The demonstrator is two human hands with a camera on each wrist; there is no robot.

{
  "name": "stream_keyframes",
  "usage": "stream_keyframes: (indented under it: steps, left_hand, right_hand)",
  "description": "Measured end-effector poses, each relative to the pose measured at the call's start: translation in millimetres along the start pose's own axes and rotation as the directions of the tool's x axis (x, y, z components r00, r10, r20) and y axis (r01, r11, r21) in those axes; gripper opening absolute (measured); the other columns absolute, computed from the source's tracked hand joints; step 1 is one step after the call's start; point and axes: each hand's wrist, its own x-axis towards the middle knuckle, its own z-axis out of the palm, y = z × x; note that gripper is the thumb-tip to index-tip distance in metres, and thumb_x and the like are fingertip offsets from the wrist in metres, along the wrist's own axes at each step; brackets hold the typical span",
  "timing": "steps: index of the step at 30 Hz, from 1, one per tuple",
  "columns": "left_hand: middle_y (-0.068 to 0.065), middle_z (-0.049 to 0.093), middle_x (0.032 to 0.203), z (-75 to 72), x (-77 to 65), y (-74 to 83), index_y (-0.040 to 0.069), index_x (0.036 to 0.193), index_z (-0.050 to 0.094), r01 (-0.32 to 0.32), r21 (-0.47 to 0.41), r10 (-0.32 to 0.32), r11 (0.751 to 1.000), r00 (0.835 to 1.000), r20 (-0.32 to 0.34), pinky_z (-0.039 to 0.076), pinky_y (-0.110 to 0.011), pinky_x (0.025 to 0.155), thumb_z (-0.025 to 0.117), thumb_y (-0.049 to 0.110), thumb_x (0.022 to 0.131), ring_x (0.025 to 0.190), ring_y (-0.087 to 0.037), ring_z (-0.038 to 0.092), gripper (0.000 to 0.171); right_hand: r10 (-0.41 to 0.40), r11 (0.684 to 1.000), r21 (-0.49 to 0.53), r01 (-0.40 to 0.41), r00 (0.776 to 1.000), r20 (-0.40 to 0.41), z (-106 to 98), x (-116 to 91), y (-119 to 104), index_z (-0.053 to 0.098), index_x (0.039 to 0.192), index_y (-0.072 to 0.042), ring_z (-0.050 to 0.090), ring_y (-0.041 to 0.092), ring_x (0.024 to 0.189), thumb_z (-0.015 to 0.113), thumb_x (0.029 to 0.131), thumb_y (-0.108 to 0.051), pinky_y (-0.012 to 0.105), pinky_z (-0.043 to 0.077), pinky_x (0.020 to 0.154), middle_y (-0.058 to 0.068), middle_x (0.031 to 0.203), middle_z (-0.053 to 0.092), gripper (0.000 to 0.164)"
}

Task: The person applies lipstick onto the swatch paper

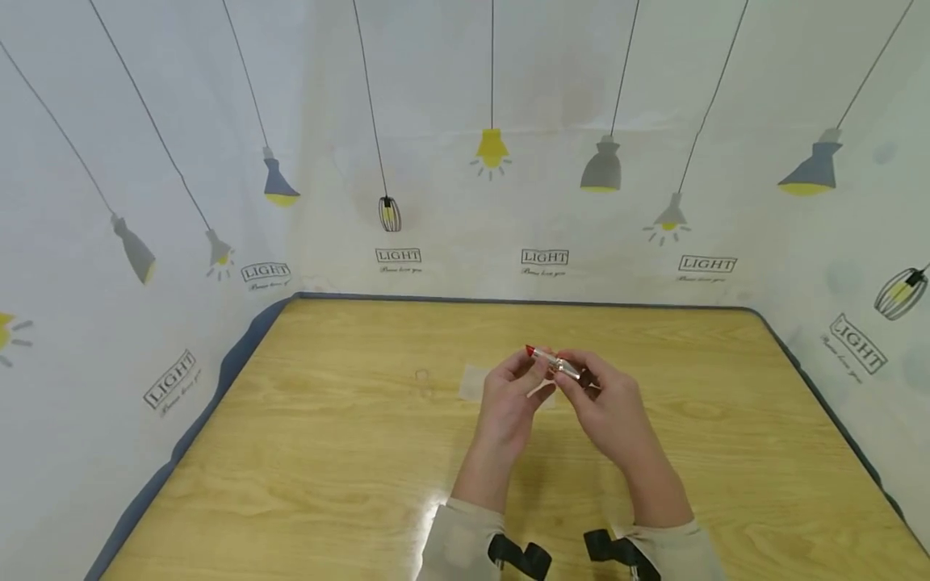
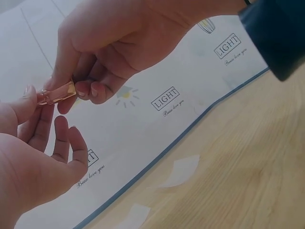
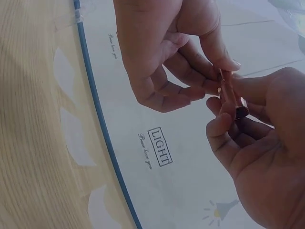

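Note:
A lipstick [image 1: 556,363] with a red tip and a shiny metallic case is held between both hands over the table. My left hand [image 1: 510,403] pinches its end near the red tip. On the other end, the fingers and thumb of my right hand [image 1: 610,407] grip the base. In the left wrist view the rose-gold case [image 2: 62,92] shows between the fingertips, with the red tip hidden. The right wrist view shows the dark end of the lipstick [image 3: 241,112] amid the fingers of both hands.
The wood-grain table [image 1: 327,452] has a dark blue edge. A whitish flat sheet [image 1: 472,382] lies beyond the hands, and a faint outline [image 1: 424,382] is to its left. White sheeting [image 1: 436,97] printed with lamps stands around the back and sides.

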Motion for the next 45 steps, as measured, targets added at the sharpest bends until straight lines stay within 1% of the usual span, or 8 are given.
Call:
stream_keyframes:
  steps: [18,23,25,27,32,34,38,45]
  left_hand:
    - [0.003,0.071,0.108,4.8,6.5,-6.7,0.005,0.129,0.07,0.039,0.019,-0.039,0.999,0.998,0.043,0.057,-0.028,0.083,0.073,0.012,0.102,0.093,-0.013,0.063,0.028]
    - [-0.001,0.071,0.12,1.8,6.2,-17.3,0.009,0.141,0.064,0.004,0.326,-0.019,0.945,0.999,0.043,0.058,-0.03,0.085,0.077,0.023,0.1,0.099,-0.013,0.065,0.045]
    - [-0.005,0.071,0.126,1.3,4.9,-21.9,0.011,0.144,0.063,-0.044,0.548,0.028,0.835,0.999,0.038,0.059,-0.032,0.086,0.077,0.028,0.1,0.104,-0.016,0.066,0.049]
    - [-0.006,0.07,0.132,2.0,3.3,-26.3,0.012,0.145,0.063,-0.103,0.766,0.09,0.634,0.994,0.059,0.059,-0.035,0.089,0.074,0.031,0.101,0.112,-0.02,0.066,0.049]
    - [-0.003,0.062,0.147,6.5,-1.9,-37.6,0.017,0.146,0.062,-0.218,0.972,0.137,-0.089,0.964,0.229,0.054,-0.04,0.11,0.064,0.038,0.107,0.136,-0.023,0.058,0.044]
    - [0.0,0.058,0.154,9.5,-4.8,-44.0,0.021,0.149,0.06,-0.245,0.928,0.093,-0.28,0.955,0.281,0.049,-0.044,0.118,0.06,0.044,0.108,0.143,-0.022,0.053,0.046]
    - [0.001,0.045,0.167,17.7,-9.9,-60.6,0.029,0.157,0.051,-0.276,0.849,-0.019,-0.451,0.954,0.3,0.038,-0.059,0.126,0.051,0.06,0.108,0.156,-0.022,0.042,0.058]
    - [-0.001,0.029,0.177,27.3,-14.1,-84.7,0.037,0.166,0.037,-0.259,0.808,-0.129,-0.53,0.966,0.226,0.029,-0.067,0.127,0.04,0.078,0.101,0.166,-0.024,0.025,0.076]
  right_hand:
    - [0.031,0.998,-0.053,-0.03,0.999,0.015,-17,6,8,0.072,0.128,-0.005,0.062,0.016,0.083,0.069,0.105,-0.019,0.02,0.054,0.068,0.013,0.106,0.077,0.027]
    - [0.038,0.992,-0.122,-0.04,0.999,-0.018,-25,12,17,0.073,0.126,-0.005,0.058,0.015,0.076,0.07,0.105,-0.019,0.023,0.048,0.061,0.013,0.098,0.074,0.025]
    - [0.051,0.989,-0.136,-0.054,0.998,-0.026,-29,13,20,0.072,0.127,-0.004,0.059,0.015,0.077,0.07,0.105,-0.019,0.023,0.048,0.061,0.014,0.1,0.074,0.027]
    - [0.061,0.987,-0.147,-0.065,0.998,-0.031,-33,13,24,0.071,0.129,-0.003,0.061,0.016,0.079,0.069,0.105,-0.019,0.023,0.049,0.061,0.015,0.101,0.075,0.028]
    - [0.08,0.981,-0.175,-0.081,0.997,-0.014,-42,15,32,0.069,0.133,-0.001,0.068,0.023,0.086,0.067,0.107,-0.023,0.023,0.05,0.06,0.019,0.108,0.077,0.034]
    - [0.091,0.978,-0.189,-0.089,0.996,0.004,-46,16,35,0.068,0.135,-0.001,0.068,0.024,0.088,0.066,0.108,-0.024,0.024,0.05,0.059,0.02,0.112,0.077,0.035]
    - [0.123,0.966,-0.234,-0.11,0.991,0.044,-52,18,42,0.066,0.137,-0.002,0.066,0.023,0.087,0.064,0.109,-0.028,0.026,0.048,0.059,0.019,0.116,0.076,0.037]
    - [0.153,0.956,-0.267,-0.124,0.984,0.091,-60,16,50,0.065,0.138,-0.003,0.065,0.021,0.088,0.062,0.11,-0.029,0.028,0.05,0.062,0.019,0.117,0.075,0.039]
